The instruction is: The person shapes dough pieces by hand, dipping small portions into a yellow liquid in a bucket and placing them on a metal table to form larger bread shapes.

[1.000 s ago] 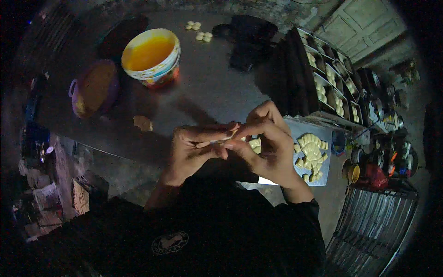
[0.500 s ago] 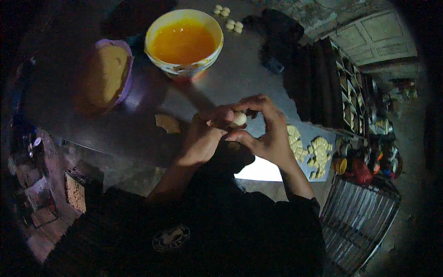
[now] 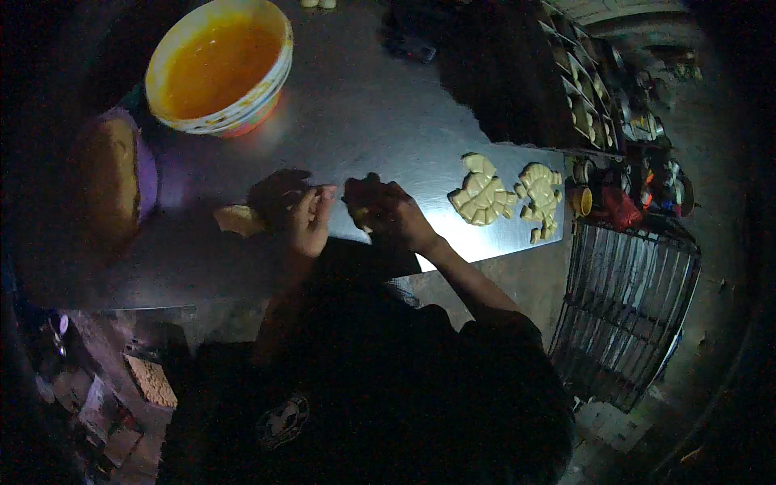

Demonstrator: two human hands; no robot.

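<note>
My left hand is just above the metal table, its fingers raised and stretched, with nothing visible in it. To its right my right hand is low over the table in deep shadow, its fingers curled down around a small pale piece of dough; only a sliver of that piece shows. Farther right lie a flat cluster of cut dough pieces and a second, looser cluster of dough pieces. Left of my left hand lies a pale brown flat scraper-like piece.
A large bowl of orange-yellow filling stands at the far left. Nearer the left edge is a purple-rimmed container with a tan mass in it. Dark cloth covers the back right. A metal rack stands beyond the table's right end.
The view has swung right. My hands, earlier together around a round white dough ball, have parted; the ball is out of sight. My right hand has gone down to the table.
</note>
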